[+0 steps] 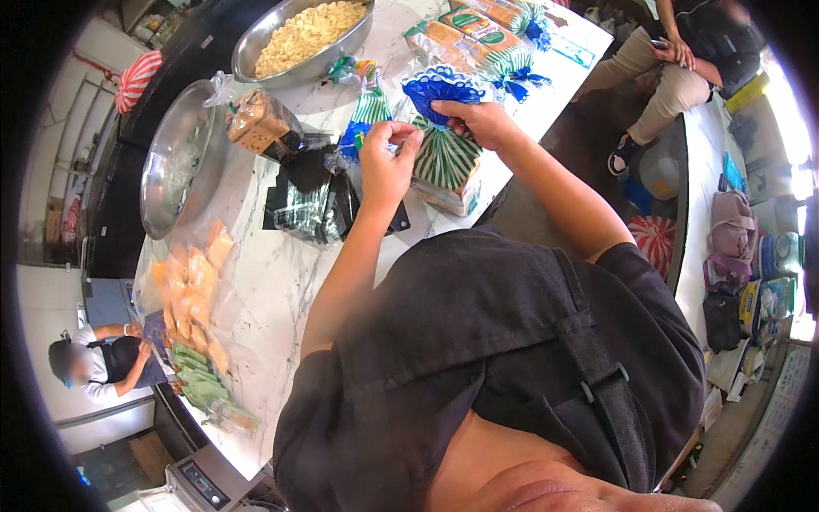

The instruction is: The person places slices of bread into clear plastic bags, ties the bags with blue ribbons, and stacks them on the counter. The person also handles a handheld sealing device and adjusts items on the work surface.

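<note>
Two bare hands, head view, upper centre of frame. Right hand [482, 124]: fingers and thumb closed on the gathered neck of a green-and-white striped plastic bread bag [445, 160], just under its blue, white-edged frilled top [431, 94]. Left hand [388, 162]: just left of that bag, fingers curled, thumb near the fingertips; cannot tell if it pinches anything. Bag sits on a white marble-patterned table [256, 264], near the table's right edge, loaf inside.

Progress, as judged: bag filled, neck bunched, top fanned out; whether a tie is fastened is hidden by the fingers. At upper right, clear-wrapped brown loaves [439, 43] with blue bunched ends look already closed. Another striped green-and-white bag end [373, 107] lies left of the held one, state unclear.

Rest: brown dark-flecked loaf in clear plastic [258, 124] and glossy black plastic sheets [307, 205] left of the left hand; steel bowl [344, 62] of pale yellow pieces [311, 34] at top; second steel bowl [156, 192] at left; bagged orange-tan food pieces [192, 282] and green packets [196, 375] at lower left. Seated person [712, 47] upper right; another person [119, 358] lower left.
</note>
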`<state>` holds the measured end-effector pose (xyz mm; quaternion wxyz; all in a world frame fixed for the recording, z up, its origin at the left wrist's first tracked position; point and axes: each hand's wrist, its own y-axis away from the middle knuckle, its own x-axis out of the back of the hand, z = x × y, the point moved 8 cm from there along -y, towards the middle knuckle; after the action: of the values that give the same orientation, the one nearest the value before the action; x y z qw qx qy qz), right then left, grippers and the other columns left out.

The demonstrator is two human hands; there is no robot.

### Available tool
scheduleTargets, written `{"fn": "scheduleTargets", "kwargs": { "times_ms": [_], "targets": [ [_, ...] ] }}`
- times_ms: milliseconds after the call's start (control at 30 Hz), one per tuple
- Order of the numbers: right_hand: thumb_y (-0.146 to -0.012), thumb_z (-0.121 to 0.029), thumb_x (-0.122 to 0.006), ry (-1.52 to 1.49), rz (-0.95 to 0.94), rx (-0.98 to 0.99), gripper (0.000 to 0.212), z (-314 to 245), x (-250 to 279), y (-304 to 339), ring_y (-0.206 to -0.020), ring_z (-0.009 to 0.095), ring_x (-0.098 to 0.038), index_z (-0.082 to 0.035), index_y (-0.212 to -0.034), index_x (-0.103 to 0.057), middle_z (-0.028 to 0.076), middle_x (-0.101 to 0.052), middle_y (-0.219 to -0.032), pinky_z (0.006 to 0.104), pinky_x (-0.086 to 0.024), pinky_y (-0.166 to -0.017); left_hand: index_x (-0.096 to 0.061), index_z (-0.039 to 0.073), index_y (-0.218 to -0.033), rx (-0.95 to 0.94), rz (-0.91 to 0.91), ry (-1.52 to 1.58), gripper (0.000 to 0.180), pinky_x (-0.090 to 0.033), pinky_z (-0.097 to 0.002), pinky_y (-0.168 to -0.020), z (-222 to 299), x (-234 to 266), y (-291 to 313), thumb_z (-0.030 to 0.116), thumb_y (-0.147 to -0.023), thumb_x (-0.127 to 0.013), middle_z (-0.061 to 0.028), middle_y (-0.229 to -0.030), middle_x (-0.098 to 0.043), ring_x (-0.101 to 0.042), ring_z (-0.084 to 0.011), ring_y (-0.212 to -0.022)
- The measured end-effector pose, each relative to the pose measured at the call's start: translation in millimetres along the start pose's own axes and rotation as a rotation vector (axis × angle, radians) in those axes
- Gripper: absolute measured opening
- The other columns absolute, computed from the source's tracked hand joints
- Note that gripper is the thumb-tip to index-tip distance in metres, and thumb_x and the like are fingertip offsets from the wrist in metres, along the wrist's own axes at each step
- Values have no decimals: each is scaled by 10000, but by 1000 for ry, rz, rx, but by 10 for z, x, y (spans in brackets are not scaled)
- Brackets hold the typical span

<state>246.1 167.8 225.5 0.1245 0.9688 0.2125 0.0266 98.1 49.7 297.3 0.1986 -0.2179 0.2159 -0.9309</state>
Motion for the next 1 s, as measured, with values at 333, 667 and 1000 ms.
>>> {"fn": "scheduleTargets", "kwargs": {
  "times_ms": [333,667,1000],
  "targets": [
    [-841,-158,-712,-157,-195,394,157,-490,-370,584,-547,96,-540,-22,-866,-637,21,-606,-683,244,-430,-499,-678,-8,-909,302,-176,124,203,-469,-263,-655,-2,-65,67,143,-802,-759,-38,-754,-660,-567,-89,-688],
    [-743,-155,-811,534,-572,672,433,-779,-454,442,-913,246,-618,6,-1097,-621,149,-675,-1000,359,-474,-869,-675,4,-957,535,-402,408,174,-471,-272,-791,-155,-160,34,-29,-790,-640,-40,-859,-681,-624,-127,-814],
    [-746,-175,-790,404,-532,1024,456,-862,-460,334,-851,225,-637,-29,-1145,-625,92,-661,-923,336,-511,-785,-687,40,-917,484,-443,376,105,-463,-250,-684,-201,-198,-9,82,-825,-713,-3,-834,-683,-586,-62,-736]
  ]
}}
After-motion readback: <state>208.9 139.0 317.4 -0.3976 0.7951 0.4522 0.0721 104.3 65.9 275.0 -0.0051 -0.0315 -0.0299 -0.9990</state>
